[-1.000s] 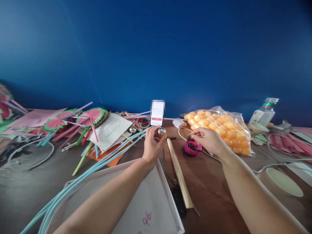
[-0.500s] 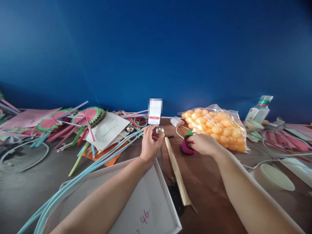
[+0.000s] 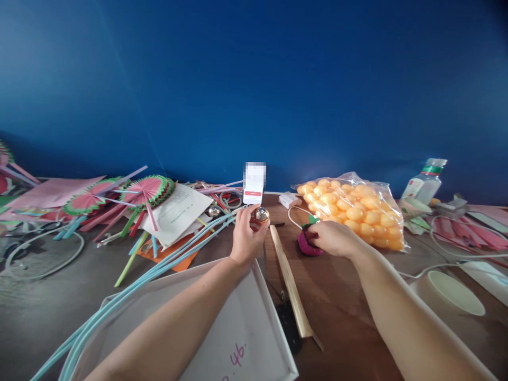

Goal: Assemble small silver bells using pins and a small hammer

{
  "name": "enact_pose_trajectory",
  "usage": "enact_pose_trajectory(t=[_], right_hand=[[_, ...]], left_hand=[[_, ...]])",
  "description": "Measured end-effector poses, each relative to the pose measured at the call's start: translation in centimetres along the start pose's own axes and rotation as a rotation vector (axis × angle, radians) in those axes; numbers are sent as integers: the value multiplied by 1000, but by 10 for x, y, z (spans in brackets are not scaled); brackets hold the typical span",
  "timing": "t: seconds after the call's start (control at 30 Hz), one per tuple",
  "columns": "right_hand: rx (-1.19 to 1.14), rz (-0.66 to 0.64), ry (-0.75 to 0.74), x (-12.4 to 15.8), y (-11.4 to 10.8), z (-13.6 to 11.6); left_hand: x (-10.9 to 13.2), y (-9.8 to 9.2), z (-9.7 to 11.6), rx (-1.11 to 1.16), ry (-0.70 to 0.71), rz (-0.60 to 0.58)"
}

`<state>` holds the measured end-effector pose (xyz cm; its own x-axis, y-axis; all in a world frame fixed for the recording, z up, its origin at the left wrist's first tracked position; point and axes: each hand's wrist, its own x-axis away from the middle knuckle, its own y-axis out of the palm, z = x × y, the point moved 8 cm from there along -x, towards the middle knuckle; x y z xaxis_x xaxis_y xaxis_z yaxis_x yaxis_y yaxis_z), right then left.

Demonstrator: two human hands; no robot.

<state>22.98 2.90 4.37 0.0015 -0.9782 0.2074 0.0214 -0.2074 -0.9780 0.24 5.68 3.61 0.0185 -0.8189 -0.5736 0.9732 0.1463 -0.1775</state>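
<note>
A shiny metallic ball point(image 3: 261, 214) is gripped between the thumb and fingers of my left hand point(image 3: 246, 233), just past the far edge of the white box lid. My right hand point(image 3: 331, 236) has its bent fingers on the top of a small purple pouch point(image 3: 307, 244) with green leaf-like trim. The fingertips are partly hidden at the pouch's dark opening, so whether they hold anything inside cannot be seen. Another shiny ball point(image 3: 214, 211) lies to the left of my left hand.
An upright phone point(image 3: 254, 185) stands behind my left hand. Light-blue tubes point(image 3: 159, 271) cross the white box lid point(image 3: 273, 312). A wooden stick point(image 3: 289, 280) lies between my arms. Right are a bag of orange balls point(image 3: 357, 209), a bottle point(image 3: 426, 182) and a cup point(image 3: 452, 293); paper fans point(image 3: 145, 193) lie left.
The whole view has shifted slightly, moving everything a little right and down. Both hands keep nearly the same positions at the ball and the pouch.
</note>
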Motion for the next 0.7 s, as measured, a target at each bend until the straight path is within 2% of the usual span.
enact_pose_trajectory(t=[0.4, 0.6, 0.7], right_hand=[[-272, 234, -23, -4, -6, 11], [-744, 121, -22, -7, 5, 14], [-872, 130, -25, -5, 1, 13]], left_hand=[[0, -1, 3, -33, 12, -3], [-1, -1, 3, -42, 26, 7], [0, -2, 2, -33, 26, 12]])
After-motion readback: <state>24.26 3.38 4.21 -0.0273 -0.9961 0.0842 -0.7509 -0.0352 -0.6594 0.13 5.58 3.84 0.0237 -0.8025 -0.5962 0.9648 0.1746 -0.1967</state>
